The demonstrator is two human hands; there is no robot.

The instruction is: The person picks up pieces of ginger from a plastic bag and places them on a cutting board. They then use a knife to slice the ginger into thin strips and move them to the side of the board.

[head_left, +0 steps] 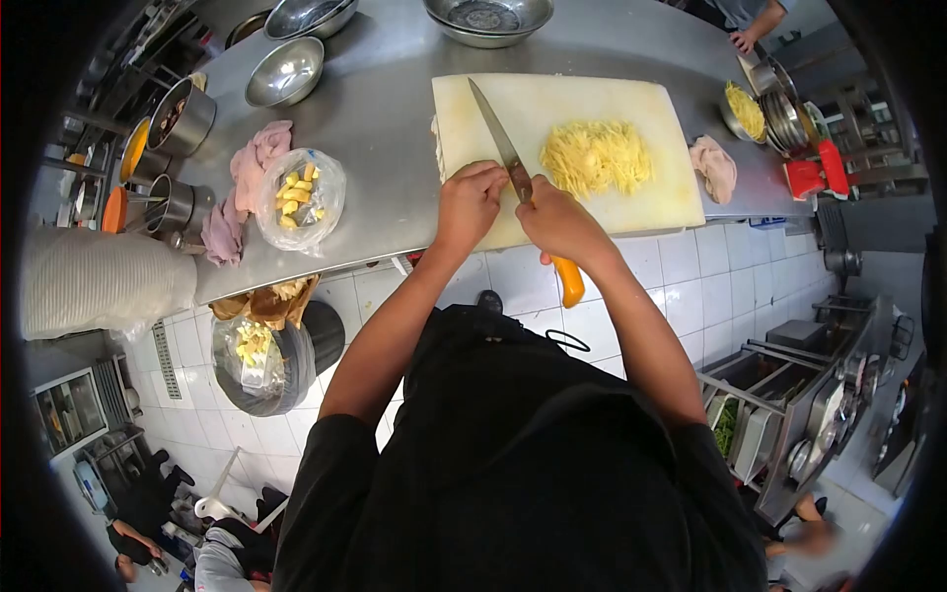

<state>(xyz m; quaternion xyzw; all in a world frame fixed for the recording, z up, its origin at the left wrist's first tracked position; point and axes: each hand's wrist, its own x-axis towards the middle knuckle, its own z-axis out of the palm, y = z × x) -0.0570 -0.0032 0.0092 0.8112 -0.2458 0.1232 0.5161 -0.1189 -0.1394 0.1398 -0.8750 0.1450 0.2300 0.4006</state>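
- The right hand (557,222) is clamped on a knife (498,138). Its orange handle sticks out below the fist and its blade points to the upper left.
- The left hand (469,202) is curled against the blade; I cannot tell whether it grips anything.
- Both hands sit at the lower edge of a white cutting board (473,109), centre frame.
- Yellow shreds (595,156) are piled just right of the blade.
- A bag of yellow chunks (301,197) lies further left.

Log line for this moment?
right hand holds knife | left hand curled beside its blade, on cutting board | yellow shreds piled on board
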